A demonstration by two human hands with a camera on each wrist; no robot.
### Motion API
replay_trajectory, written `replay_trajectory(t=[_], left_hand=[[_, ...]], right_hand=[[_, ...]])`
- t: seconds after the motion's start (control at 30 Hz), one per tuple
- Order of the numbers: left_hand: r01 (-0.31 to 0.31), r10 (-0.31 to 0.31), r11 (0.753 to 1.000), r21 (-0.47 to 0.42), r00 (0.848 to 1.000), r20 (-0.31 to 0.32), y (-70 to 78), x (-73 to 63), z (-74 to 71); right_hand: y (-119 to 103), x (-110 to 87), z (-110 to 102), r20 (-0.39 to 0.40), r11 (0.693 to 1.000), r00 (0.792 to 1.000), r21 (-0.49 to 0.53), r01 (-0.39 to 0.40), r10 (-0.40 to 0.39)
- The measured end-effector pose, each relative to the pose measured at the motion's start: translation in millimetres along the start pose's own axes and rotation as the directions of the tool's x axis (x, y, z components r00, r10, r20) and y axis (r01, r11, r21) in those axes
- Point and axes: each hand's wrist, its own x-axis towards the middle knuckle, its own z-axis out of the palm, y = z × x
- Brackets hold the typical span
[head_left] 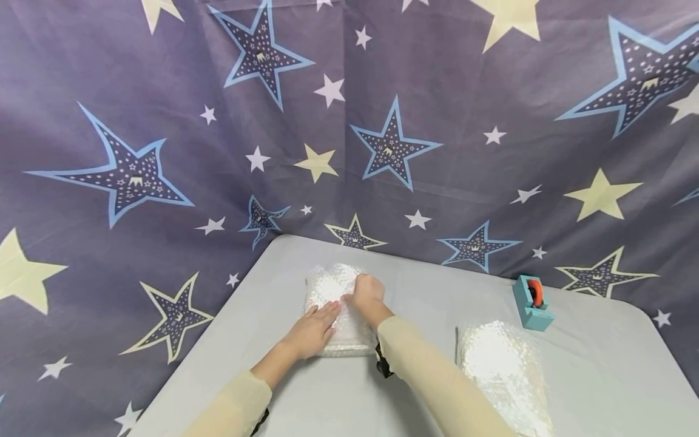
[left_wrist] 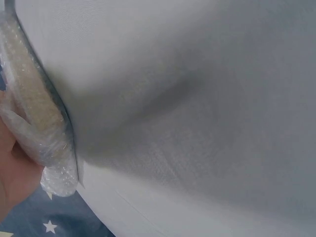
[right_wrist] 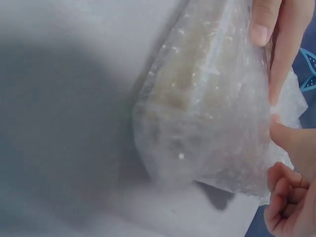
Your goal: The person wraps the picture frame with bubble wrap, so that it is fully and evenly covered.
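Note:
A package wrapped in clear bubble wrap (head_left: 327,288) lies on the table, with something tan showing through the wrap (right_wrist: 173,81) in the right wrist view. My left hand (head_left: 314,331) rests on its near left part, fingers extended over the wrap. From the right, my right hand (head_left: 369,294) meets the top of the package. In the right wrist view the fingers of this right hand (right_wrist: 291,185) are curled in while its thumb presses the wrap close to the left hand's fingers (right_wrist: 266,22). At the left edge of the left wrist view, the package (left_wrist: 42,108) appears edge-on.
A teal tape dispenser (head_left: 532,312) with an orange-red roll stands at the table's back right. More bubble wrap (head_left: 502,376) lies at the front right. Behind the grey-white table (head_left: 431,303) hangs a purple-grey cloth (head_left: 448,194) printed with stars.

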Motion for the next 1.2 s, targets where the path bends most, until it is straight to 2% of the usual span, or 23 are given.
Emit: replay_trajectory(t=[0.1,0.27,0.33,0.4,0.47,0.57,0.7,0.77,0.83,0.9,1.0,1.2], left_hand=[[-0.005,0.005,1.000,-0.003,1.000,-0.001,0.4,-1.0,0.8],[-0.003,0.003,1.000,0.001,1.000,0.010,0.2,-1.4,1.3],[-0.001,0.001,1.000,0.006,1.000,0.006,-0.9,-2.0,1.6],[0.005,-0.005,1.000,0.012,1.000,0.004,-2.5,-2.4,2.0],[0.004,-0.004,1.000,0.011,1.000,-0.003,-3.8,-2.6,2.1],[0.000,0.000,1.000,0.016,1.000,-0.001,-4.9,-2.9,1.8],[-0.001,0.001,1.000,0.022,1.000,0.008,-5.8,-2.9,1.1],[0.000,0.000,1.000,0.023,1.000,0.009,-5.9,-2.7,0.3],[-0.002,0.002,1.000,0.020,1.000,0.001,-5.7,-2.3,-0.5],[-0.002,0.002,1.000,0.016,1.000,-0.007,-5.3,-1.8,-0.8],[0.003,-0.003,1.000,0.026,1.000,-0.009,-4.6,-1.2,0.1],[-0.003,0.003,1.000,0.010,1.000,-0.001,-1.0,-1.4,-0.4]], right_hand=[[4.8,-2.2,-0.1,0.008,0.997,1.000,0.069,-0.017,0.017],[13.2,-2.8,-9.3,0.029,0.983,0.999,0.182,0.017,-0.023],[17.6,-2.0,-14.8,0.006,0.971,0.998,0.233,0.053,-0.056],[22.5,-1.3,-19.6,-0.061,0.956,0.992,0.265,0.125,-0.112],[26.9,-2.1,-22.6,-0.143,0.939,0.969,0.254,0.230,-0.199],[31.6,-7.6,-23.7,-0.203,0.892,0.902,0.176,0.416,-0.381],[34.1,-20.4,-19.4,-0.085,0.799,0.801,0.062,0.598,-0.593],[35.1,-25.6,-16.0,-0.010,0.771,0.771,0.020,0.637,-0.637],[36.4,-29.7,-12.5,0.033,0.764,0.764,-0.012,0.645,-0.645],[38.3,-32.7,-9.6,0.044,0.767,0.768,-0.031,0.641,-0.639],[41.9,-36.9,-6.3,0.049,0.767,0.769,-0.062,0.639,-0.637],[47.8,-41.7,-2.9,0.016,0.750,0.755,-0.101,0.654,-0.656]])
